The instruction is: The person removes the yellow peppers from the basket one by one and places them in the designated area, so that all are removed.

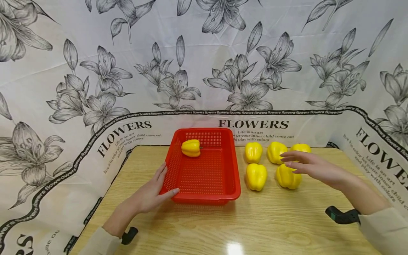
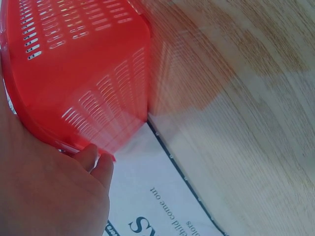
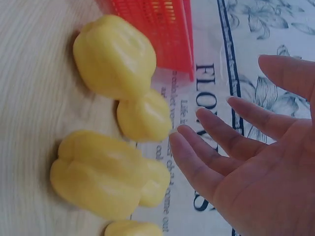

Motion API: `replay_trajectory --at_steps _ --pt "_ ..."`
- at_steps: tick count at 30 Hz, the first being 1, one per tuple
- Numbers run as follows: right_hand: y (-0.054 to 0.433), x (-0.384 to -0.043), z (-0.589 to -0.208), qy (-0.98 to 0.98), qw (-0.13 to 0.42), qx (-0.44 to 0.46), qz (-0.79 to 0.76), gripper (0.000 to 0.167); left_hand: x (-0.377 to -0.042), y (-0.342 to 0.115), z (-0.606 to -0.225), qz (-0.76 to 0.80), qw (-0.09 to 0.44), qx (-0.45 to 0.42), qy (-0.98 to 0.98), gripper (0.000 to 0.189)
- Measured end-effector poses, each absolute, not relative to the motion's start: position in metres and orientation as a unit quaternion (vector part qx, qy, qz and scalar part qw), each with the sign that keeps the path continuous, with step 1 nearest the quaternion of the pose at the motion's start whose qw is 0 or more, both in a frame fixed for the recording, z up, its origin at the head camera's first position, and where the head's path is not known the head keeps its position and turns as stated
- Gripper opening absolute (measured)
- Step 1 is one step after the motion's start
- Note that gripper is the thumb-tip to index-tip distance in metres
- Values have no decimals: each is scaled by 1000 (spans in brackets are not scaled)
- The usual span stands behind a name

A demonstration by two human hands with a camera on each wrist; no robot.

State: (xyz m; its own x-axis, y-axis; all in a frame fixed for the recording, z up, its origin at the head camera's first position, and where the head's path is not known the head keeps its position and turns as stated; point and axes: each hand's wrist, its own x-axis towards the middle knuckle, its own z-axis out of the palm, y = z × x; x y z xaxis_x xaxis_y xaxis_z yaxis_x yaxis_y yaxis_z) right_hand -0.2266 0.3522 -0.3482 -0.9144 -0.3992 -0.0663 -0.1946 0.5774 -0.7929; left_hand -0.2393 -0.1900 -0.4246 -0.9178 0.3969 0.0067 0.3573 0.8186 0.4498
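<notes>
A red plastic basket stands on the table with one yellow bell pepper in its far left part. At its near left corner, my left hand holds the rim; the thumb lies over the corner and the fingers along the left side. In the left wrist view, fingertips bend at the edge of the basket. My right hand is raised over the near right yellow bell pepper, fingers spread and holding nothing. The right wrist view shows its palm apart from the peppers.
Several yellow bell peppers stand right of the basket, among them a front one and back ones. The wooden table meets a flower-printed cloth behind and at both sides.
</notes>
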Motion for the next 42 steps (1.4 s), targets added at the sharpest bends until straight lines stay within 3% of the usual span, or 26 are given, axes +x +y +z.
replay_trajectory --at_steps 24,36,42 --pt "238 -248 -335 881 130 -222 -398 56 -241 -189 -422 227 42 200 952 107" --pt "174 -287 -325 877 134 -246 -390 53 -240 -190 -425 223 42 201 953 106" --pt "146 -310 -330 867 135 -236 -417 59 -240 -189 -424 225 43 198 953 105"
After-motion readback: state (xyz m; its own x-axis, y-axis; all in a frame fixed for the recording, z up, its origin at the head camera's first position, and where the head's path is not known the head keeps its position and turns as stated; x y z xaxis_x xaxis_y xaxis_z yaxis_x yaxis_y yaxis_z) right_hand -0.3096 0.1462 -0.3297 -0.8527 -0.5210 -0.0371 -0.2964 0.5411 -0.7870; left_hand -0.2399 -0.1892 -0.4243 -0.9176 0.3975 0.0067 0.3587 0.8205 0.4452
